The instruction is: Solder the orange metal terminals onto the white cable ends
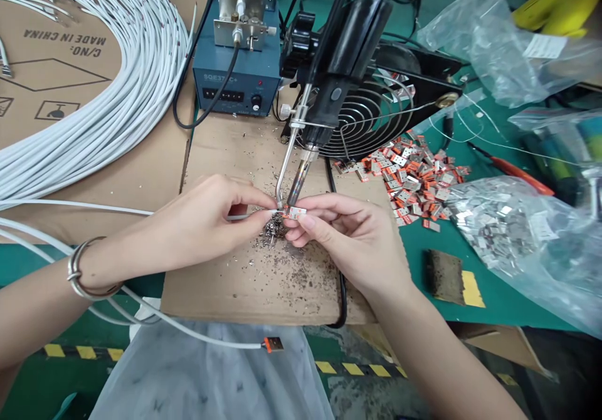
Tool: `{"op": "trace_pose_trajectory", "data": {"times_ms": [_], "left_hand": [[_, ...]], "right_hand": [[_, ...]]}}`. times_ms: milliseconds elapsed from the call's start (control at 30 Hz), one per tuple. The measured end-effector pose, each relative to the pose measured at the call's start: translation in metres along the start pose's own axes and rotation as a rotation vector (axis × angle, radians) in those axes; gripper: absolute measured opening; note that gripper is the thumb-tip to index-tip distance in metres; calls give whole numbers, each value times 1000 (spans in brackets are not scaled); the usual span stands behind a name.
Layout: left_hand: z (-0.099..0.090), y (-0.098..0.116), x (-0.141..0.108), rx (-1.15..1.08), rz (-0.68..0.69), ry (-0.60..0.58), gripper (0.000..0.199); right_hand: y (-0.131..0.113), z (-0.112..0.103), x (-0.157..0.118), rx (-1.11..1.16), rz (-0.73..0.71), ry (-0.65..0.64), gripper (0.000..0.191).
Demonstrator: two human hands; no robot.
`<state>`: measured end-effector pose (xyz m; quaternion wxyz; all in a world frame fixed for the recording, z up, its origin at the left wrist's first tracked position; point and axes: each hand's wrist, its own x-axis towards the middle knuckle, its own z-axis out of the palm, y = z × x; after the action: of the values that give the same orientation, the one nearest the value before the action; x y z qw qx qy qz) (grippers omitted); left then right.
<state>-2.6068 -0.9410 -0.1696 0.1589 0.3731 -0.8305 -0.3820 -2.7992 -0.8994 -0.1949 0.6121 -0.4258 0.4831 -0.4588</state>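
Note:
Between thumb and forefinger, my left hand (221, 210) pinches a white cable (238, 217) close to its end. My right hand (350, 232) is closed on a small metal USB connector (296, 212) with orange plastic. Cable end and connector meet under the tip of a mounted soldering iron (301, 175). A thin bent metal feed tube (285, 164) comes down beside the tip. The exact contact at the joint is too small to make out. Below the hands lies a heap of solder bits (274, 231). Another cable's finished USB plug (273, 344) hangs over my lap.
A large coil of white cables (155, 63) lies on cardboard at left. Behind stand a blue solder-feed unit (235, 81) and a black fan (357, 119). At right are a pile of orange-and-metal connectors (418, 178), a plastic bag of metal parts (503, 225) and a dark sponge (444, 274).

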Motion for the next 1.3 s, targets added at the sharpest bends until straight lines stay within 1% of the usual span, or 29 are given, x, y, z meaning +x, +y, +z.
{"op": "trace_pose_trajectory", "data": {"times_ms": [167,367,533,867,1067,1300], "left_hand": [[0,-1,0,-5,-20,0,23],[0,-2,1,18,-14,-1,25],[1,-3,0,44,-3,-5,26],[-2,-1,0,32,2,-59,25],[-3,-1,1,49,-6,-83,26],[-3,0,0,54,-10,-49,25]], "right_hand": [[-1,1,-1,18,13,2,9],[-1,1,0,4,34,25,11],[2,0,1,7,32,20,11],[1,0,2,43,26,-14,8],[2,0,1,34,23,-3,8],[2,0,1,32,15,0,9]]}}
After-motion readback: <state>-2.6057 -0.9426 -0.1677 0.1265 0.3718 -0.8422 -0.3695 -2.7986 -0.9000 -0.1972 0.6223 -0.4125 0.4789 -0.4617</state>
